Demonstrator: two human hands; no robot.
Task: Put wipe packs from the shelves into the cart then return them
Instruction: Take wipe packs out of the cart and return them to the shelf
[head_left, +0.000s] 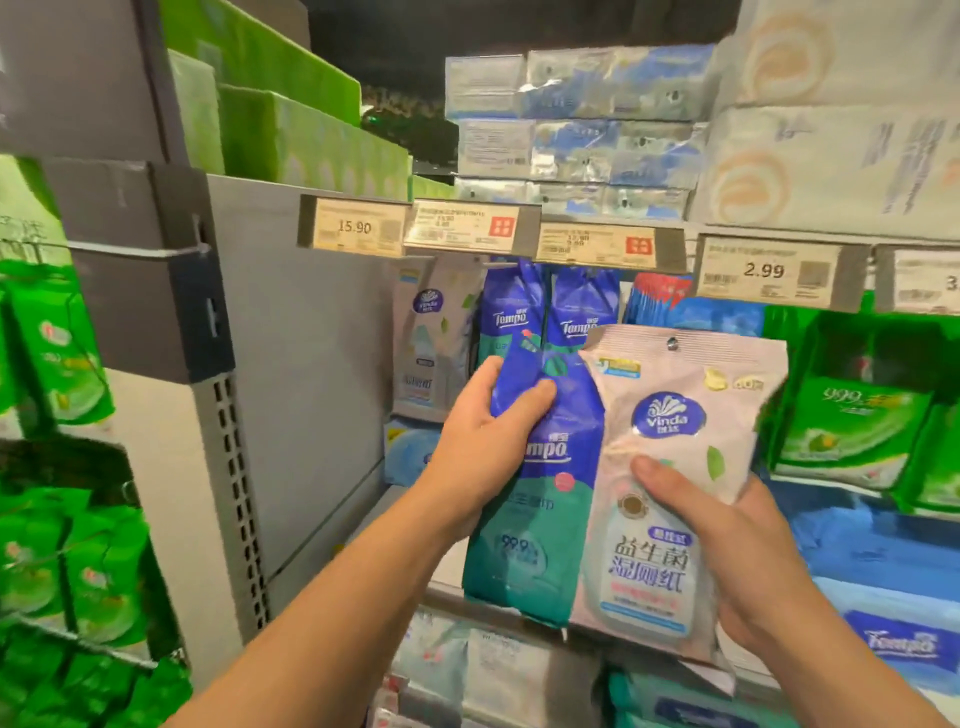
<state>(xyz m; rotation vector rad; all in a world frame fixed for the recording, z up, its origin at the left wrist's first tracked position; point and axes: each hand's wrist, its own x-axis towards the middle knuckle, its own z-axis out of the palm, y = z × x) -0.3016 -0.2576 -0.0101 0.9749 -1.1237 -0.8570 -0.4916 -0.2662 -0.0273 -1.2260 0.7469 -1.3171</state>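
**Two packs held up at the shelves**

The left hand (493, 441) grips a blue pack (540, 499), with the thumb on its front and the fingers curled round its left edge. The right hand (727, 561) holds a pink pack (680, 467), thumb pressed on the front and fingers behind. The two packs are side by side and touch. Both are up in the air, in front of the shelf edge (519, 613).

No cart shows here. So I cannot tell for sure if the packs have just come off the hooks or are going back. I think they are going back, because they are held up close to packs just like them. Either way, neither pack hangs on its hook yet.

Just behind the blue pack hang more blue packs (511, 317). To their left hangs another pink pack (431, 338). The pink pack in the hand has a small hole (673, 343) at the top for a hook. The hook is mostly hidden under the price tags (470, 224), so the tags could get in the way.

To the right are green packs (852, 410). Farther up are stacked white and blue boxes (576, 124). On the left are more green packs (57, 353).
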